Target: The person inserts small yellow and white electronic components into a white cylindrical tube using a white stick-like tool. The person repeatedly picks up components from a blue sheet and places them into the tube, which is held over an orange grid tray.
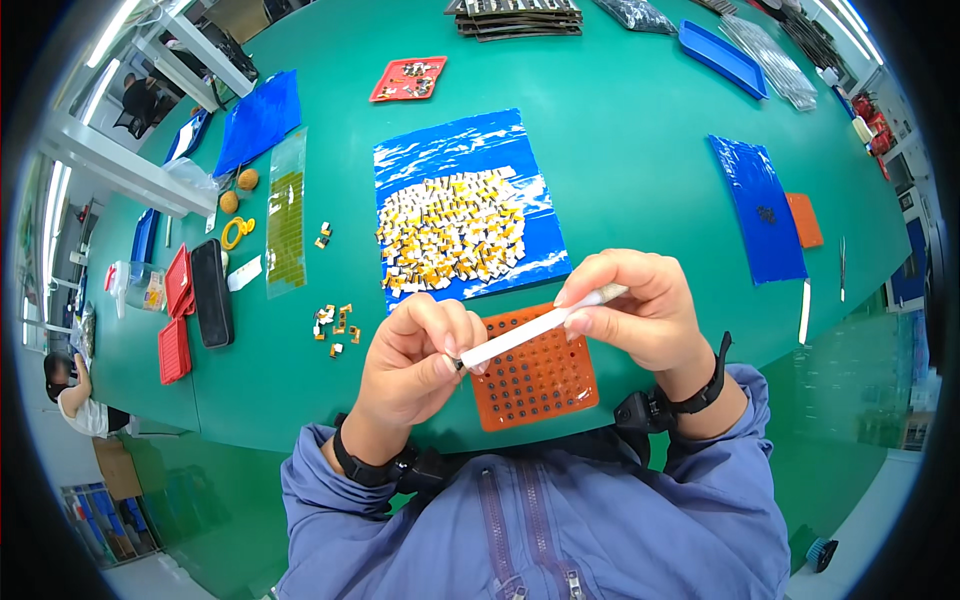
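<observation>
From the head view, both hands are raised over the green worktop (640, 160), just above an orange perforated tray (535, 385) at its near edge. The right hand (640, 310) pinches the upper end of a white stick-like tool (540, 325) between thumb and fingers. The left hand (415, 360) is curled, its fingertips pinching a tiny dark part at the tool's lower tip. Beyond the tray, a blue sheet (470, 150) carries a heap of small yellow-and-white pieces (452, 238). A black phone (211, 292) lies to the left, near red trays (176, 320)
</observation>
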{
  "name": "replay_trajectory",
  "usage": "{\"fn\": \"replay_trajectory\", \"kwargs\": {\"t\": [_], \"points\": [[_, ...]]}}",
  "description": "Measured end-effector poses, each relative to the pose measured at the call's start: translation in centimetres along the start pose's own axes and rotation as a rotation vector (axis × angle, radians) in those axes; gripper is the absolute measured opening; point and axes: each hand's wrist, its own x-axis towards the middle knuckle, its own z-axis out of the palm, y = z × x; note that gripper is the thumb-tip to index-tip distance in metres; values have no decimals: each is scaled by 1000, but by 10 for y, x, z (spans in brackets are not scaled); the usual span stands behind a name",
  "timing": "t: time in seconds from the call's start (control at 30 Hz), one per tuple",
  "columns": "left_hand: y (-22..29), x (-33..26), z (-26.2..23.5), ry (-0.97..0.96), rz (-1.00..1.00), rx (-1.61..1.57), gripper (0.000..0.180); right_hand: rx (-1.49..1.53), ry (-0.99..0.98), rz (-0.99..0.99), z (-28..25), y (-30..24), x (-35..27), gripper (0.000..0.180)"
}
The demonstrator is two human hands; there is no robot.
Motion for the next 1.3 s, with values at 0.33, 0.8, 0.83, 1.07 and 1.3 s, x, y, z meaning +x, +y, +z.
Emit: {"fn": "replay_trajectory", "kwargs": {"t": [0.33,0.8,0.83,1.07,1.3], "points": [[3,-2,6,46,-11,34,23,-352,-58,-292,3,-7,5,10],[0,-5,3,63,14,-36,12,-409,-28,-386,5,-9,3,9],[1,-5,2,71,14,-38,12,-445,-50,-373,3,-7,1,9],[3,-3,2,47,-1,28,18,-462,-15,-379,6,-12,6,9],[5,-2,6,41,17,130,17,-471,-119,-306,-2,-2,1,11]]}}
